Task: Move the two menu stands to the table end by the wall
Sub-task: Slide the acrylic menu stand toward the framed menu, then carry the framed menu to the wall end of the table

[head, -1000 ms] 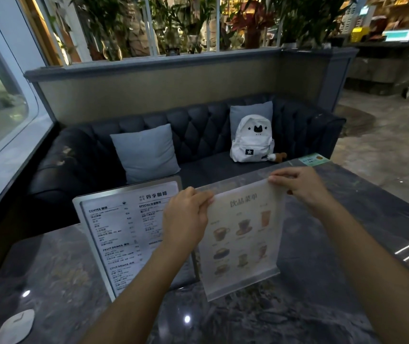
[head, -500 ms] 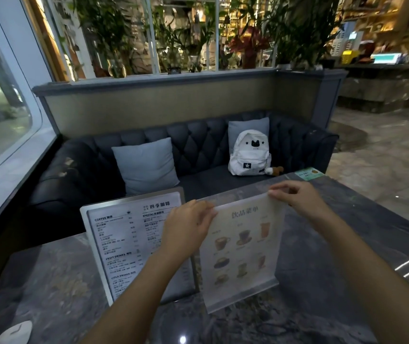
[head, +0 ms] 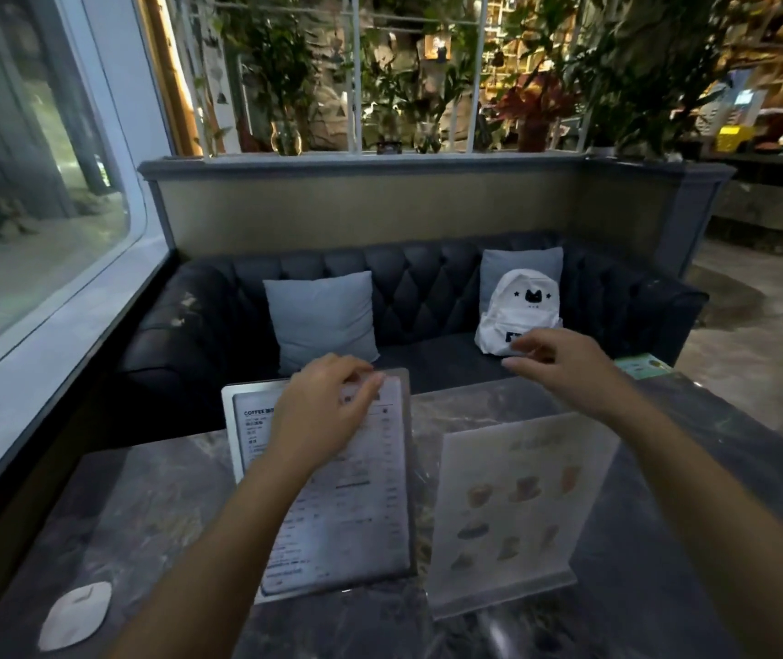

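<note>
Two menu stands are upright side by side on the dark marble table (head: pixel 142 506). The grey-framed coffee menu stand (head: pixel 356 516) is on the left, nearer the window wall. The clear acrylic drinks menu stand (head: pixel 517 511) with cup pictures is to its right, with nothing touching it. My left hand (head: pixel 327 411) is in front of the coffee stand's top edge with its fingers loosely curled; whether it touches the stand is unclear. My right hand (head: pixel 565 368) hovers above and behind the acrylic stand, fingers apart and holding nothing.
A white oval pad (head: pixel 75 615) lies at the table's near left corner. A green card (head: pixel 643 366) sits at the far right corner. Beyond the table is a dark tufted sofa (head: pixel 418 287) with a grey cushion (head: pixel 323 316) and a white backpack (head: pixel 517 306). The window wall (head: pixel 37 278) runs along the left.
Both hands let go of the acrylic stand's top edge. The left hand moved left onto the coffee stand's top; the right hand lifted up and away. The view tilted upward.
</note>
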Demonstrator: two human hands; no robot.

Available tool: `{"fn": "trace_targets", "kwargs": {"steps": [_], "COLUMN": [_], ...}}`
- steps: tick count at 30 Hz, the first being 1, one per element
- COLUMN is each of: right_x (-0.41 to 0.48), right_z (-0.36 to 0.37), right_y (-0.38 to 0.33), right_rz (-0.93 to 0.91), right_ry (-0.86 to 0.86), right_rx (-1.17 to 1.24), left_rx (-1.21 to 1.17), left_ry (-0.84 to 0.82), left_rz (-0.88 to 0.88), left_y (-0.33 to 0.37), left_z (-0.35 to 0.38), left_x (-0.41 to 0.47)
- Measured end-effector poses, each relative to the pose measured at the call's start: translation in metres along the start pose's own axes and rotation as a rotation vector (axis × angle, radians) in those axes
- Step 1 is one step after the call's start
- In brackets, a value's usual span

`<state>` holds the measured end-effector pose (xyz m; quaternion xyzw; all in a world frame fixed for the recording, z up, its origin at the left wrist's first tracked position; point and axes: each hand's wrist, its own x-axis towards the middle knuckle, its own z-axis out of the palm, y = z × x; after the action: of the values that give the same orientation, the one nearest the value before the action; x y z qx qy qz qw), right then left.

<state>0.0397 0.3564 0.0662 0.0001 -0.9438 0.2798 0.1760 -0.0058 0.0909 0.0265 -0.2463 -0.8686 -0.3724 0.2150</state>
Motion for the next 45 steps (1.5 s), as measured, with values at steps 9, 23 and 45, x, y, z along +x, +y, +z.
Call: {"fn": "trace_targets", "kwargs": {"steps": [9, 23, 45], "right_x": [0.054, 0.077, 0.044], "right_z": [0.045, 0.104, 0.147], "right_y": [-0.072, -0.084, -0.116], "right_rz": [-0.054, 0.012, 0.345], "right_ry": [-0.281, -0.470, -0.168], "right_rx": [-0.245, -0.343, 0.333], "left_rx": [0.296, -0.266, -0.610], "left_ry": [0.127, -0.003, 0.263], "left_rz": [-0.081, -0.542, -0.579], "left_y": [-0.060, -0.119, -0.137], "left_z": [-0.047, -0.047, -0.064], "left_x": [0.004, -0.014, -0.044]}}
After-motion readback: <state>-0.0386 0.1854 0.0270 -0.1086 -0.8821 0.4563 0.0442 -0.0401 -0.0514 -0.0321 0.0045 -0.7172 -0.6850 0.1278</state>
